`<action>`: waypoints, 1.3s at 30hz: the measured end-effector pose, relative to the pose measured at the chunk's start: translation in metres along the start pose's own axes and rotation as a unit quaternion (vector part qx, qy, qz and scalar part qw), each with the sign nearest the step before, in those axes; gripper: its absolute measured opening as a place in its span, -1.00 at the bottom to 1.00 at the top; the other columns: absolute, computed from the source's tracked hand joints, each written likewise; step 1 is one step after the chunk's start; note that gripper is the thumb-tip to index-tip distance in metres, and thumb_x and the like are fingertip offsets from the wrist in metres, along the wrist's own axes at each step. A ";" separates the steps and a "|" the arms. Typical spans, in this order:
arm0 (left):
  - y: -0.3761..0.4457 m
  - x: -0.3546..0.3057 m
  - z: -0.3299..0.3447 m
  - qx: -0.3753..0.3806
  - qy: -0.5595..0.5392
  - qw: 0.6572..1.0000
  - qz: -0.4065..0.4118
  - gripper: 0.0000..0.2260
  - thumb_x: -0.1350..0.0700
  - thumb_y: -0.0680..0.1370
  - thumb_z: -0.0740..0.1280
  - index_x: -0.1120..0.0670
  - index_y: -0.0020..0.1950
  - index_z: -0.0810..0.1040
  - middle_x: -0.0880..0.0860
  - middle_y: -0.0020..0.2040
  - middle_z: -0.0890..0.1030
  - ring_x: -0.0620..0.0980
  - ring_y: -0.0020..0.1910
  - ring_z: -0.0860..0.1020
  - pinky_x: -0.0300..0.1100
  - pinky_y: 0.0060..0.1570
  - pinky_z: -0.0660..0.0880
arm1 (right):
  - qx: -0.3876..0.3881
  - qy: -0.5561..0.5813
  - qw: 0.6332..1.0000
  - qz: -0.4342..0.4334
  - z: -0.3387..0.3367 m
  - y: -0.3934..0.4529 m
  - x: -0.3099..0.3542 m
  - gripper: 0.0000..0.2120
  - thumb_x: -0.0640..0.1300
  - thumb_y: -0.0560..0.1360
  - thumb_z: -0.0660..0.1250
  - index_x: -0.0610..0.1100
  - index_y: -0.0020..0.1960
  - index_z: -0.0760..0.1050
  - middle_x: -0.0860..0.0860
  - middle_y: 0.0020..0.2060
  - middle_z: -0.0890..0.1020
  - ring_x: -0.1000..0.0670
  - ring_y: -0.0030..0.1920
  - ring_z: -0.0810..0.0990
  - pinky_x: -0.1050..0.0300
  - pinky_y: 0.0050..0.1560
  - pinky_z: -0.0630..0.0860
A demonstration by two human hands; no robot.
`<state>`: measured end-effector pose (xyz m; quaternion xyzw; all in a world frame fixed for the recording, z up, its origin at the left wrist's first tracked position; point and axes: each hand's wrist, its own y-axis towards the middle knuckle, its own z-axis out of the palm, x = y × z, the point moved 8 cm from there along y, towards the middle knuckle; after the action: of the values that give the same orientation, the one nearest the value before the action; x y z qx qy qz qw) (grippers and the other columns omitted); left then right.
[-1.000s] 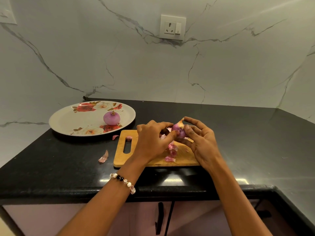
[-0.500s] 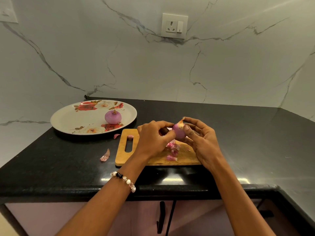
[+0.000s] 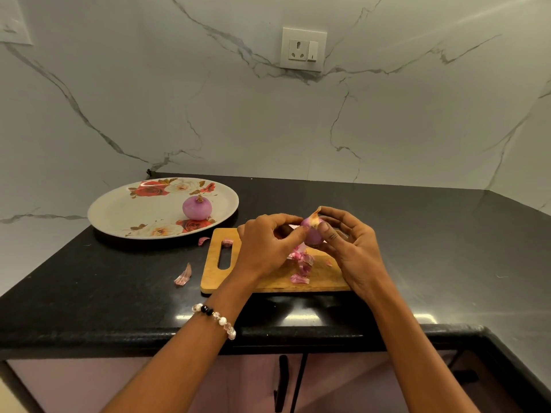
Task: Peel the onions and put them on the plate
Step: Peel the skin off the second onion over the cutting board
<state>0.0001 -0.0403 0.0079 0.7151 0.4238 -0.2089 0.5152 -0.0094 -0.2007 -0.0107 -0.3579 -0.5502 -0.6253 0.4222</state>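
Observation:
Above the wooden cutting board (image 3: 214, 275) I hold a small purple onion (image 3: 312, 234) between both hands. My right hand (image 3: 351, 251) cups it, thumb pressed on its front. My left hand (image 3: 265, 245) pinches at its left side with thumb and fingertips. A dry flap of skin sticks up from the onion's top. Loose pink peels (image 3: 302, 263) lie on the board under my hands. A peeled onion (image 3: 197, 208) sits on the flowered white plate (image 3: 119, 210) at the back left.
More peel scraps lie on the black counter: one (image 3: 183, 275) left of the board, one (image 3: 203, 240) by the plate's rim. A marble wall with a socket (image 3: 303, 49) stands behind. The counter's front edge runs just below my wrists.
Both hands have turned the onion slightly and lifted it a little; my left fingers have shifted on its side. The plate, the peeled onion and the scraps have not moved.

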 end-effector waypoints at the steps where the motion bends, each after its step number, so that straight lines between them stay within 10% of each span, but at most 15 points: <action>1: 0.000 0.000 0.000 0.001 0.004 1.000 0.001 -0.63 -0.21 0.41 0.33 -0.02 0.07 0.65 -0.12 -0.19 0.67 -0.12 -0.18 0.62 0.15 -0.02 0.53 | 0.005 0.001 1.000 0.001 0.001 0.000 0.000 -0.67 -0.18 0.45 0.39 -0.16 0.21 0.55 -0.11 0.05 0.68 -0.12 0.08 0.69 0.06 -0.01 0.66; 27: 0.001 0.007 -0.004 -0.022 0.006 0.999 -0.025 -0.83 0.16 0.49 0.41 0.03 0.07 0.66 -0.05 -0.13 0.68 -0.13 -0.17 0.62 -0.15 -0.08 0.62 | 0.012 -0.033 0.999 -0.008 0.000 0.002 -0.003 -0.63 -0.13 0.43 0.40 -0.14 0.24 0.55 -0.11 0.10 0.66 -0.10 0.13 0.66 -0.02 0.06 0.65; 39: 0.001 0.002 0.002 -0.019 0.075 0.996 0.052 -0.64 -0.23 0.40 0.35 -0.01 0.00 0.68 -0.06 -0.16 0.69 -0.08 -0.16 0.60 0.15 -0.07 0.52 | -0.039 -0.035 0.998 -0.038 -0.009 0.003 0.004 -0.59 -0.11 0.40 0.45 -0.07 0.24 0.54 -0.10 0.10 0.66 -0.09 0.11 0.67 -0.01 0.06 0.65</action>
<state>0.0022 -0.0415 0.0056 0.7401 0.4274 -0.1197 0.5053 -0.0081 -0.2101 -0.0066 -0.3742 -0.5532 -0.6491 0.3641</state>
